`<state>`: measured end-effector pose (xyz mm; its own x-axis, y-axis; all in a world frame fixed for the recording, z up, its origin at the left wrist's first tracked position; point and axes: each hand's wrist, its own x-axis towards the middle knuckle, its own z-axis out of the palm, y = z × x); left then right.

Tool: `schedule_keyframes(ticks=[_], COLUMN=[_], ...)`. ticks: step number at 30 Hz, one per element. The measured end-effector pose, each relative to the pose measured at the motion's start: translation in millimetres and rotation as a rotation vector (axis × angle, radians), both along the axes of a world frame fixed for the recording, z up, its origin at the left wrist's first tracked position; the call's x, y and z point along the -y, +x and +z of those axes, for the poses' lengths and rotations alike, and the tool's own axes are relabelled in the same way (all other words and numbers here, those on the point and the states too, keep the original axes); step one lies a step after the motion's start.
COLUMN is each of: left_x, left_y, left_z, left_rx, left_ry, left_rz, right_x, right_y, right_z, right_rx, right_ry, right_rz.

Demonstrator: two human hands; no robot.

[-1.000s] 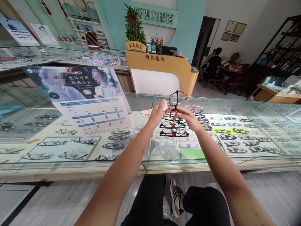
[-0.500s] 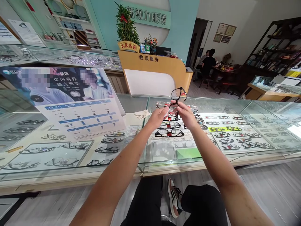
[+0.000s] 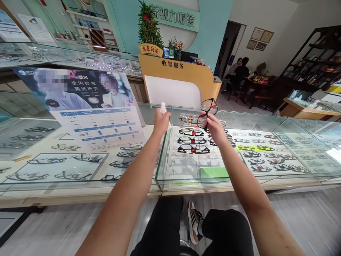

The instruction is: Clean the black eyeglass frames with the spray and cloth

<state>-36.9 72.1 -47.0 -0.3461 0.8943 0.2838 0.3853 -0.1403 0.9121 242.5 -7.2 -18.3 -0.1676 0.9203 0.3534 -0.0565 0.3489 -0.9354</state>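
Note:
My right hand [image 3: 216, 128] is closed round one side of a pair of black-framed eyeglasses [image 3: 202, 121], held on end above the glass display counter. My left hand [image 3: 161, 122] is wrapped round a small white bottle [image 3: 163, 107], whose narrow white top sticks up past the fingers. The rest of that bottle is hidden by the hand. Just beside the left hand, a bit of a pale cloth [image 3: 169, 125] shows on the counter top. Below the glass, between my arms, lie rows of dark-framed eyeglasses with red tags [image 3: 193, 149].
A propped-up printed sign [image 3: 106, 124] stands left of my left hand. The glass display counter [image 3: 160, 187] runs across in front of me, with a green box [image 3: 214, 173] inside. Farther back are a wooden cashier desk [image 3: 176, 69] and two seated people [image 3: 241, 73].
My left hand has moved left, away from the eyeglasses, to beside the cloth, and the white bottle's top now shows in it. My right hand still holds the eyeglasses, slightly turned.

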Motion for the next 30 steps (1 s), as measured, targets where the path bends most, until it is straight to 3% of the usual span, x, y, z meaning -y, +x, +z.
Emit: schedule_keyframes(ticks=[4,12,21,26,30], left_x=[-8.3,-8.6,-12.8,-9.7,6.6], left_y=[-21.3,-32.2,-32.7,-27.9,-13.7], left_z=[-5.9,-20.6,-30.5,-26.1,-9.0], left_rx=[-0.027,-0.119,-0.091,-0.077,-0.142], left_ry=[-0.115,-0.099,-0.158,-0.154,0.082], left_rz=[0.186,0.203,0.224,0.241,0.341], right_x=[-3.9,-3.8,-4.7,-3.3,-3.3], right_y=[1.7,1.1,1.2,0.0,-0.7], right_z=[-3.5,-3.4,-6.0,-4.9,-5.1], right_rx=[0.012,0.063,0.039,0.082,0.081], right_ry=[-0.007,-0.005,-0.008,-0.021,-0.017], right_rz=[-0.021,-0.017,0.003,-0.008,-0.001])
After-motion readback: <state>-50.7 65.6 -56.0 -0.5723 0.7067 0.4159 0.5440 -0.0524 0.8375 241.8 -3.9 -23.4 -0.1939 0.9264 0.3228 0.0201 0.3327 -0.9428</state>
